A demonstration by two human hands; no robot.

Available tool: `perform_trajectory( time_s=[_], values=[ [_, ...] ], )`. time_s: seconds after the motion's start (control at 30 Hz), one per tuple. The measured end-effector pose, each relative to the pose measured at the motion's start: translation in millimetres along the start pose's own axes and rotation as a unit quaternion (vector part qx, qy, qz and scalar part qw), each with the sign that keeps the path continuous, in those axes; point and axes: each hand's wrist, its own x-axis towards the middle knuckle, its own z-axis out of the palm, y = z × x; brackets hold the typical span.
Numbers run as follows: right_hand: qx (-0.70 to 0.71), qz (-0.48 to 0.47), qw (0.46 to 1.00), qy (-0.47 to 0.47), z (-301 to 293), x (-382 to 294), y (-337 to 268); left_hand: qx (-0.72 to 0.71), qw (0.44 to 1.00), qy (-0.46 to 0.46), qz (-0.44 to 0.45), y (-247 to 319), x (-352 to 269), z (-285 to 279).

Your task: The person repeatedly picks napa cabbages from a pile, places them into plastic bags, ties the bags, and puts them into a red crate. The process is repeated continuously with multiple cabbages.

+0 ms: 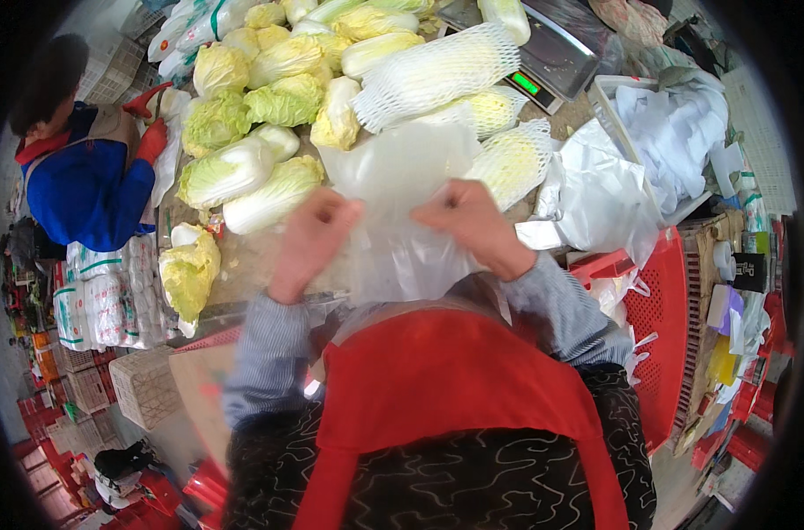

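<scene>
A translucent plastic bag (408,165) spreads between my two hands, in front of my red apron. My left hand (319,232) pinches its left side and my right hand (465,222) pinches its right side; both are blurred. Beyond the bag lie napa cabbages in white foam net sleeves (442,73), one of them (514,162) close to my right hand. Bare napa cabbages (230,172) are heaped at the left and top of the table. A loose piece of cabbage (190,271) lies at the table's left corner.
A digital scale (558,53) stands at the top right. Right of the bag are more plastic bags (601,185), a white crate (624,132) with white netting and a red plastic basket (654,344). A co-worker (87,159) with red gloves works at the left, above packed bundles (107,298).
</scene>
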Motion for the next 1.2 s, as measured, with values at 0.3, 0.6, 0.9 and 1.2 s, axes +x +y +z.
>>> perform_trajectory(
  time_s=[0.3,0.6,0.9,1.2],
  values=[
    [0.035,-0.021,0.993,-0.113,44,-13,15,-0.245,0.947,-0.195,-0.073,0,-15,7],
    [-0.04,0.018,0.996,-0.072,47,-28,16,-0.16,0.942,-0.286,-0.071,2,-11,11],
    [0.365,0.012,0.928,0.068,15,-27,18,-0.208,0.964,-0.151,-0.068,-24,-6,-12],
    [0.257,-0.292,0.69,-0.611,-3,-103,-73,-0.257,0.943,-0.2,-0.072,-16,-8,-2]
  ],
)
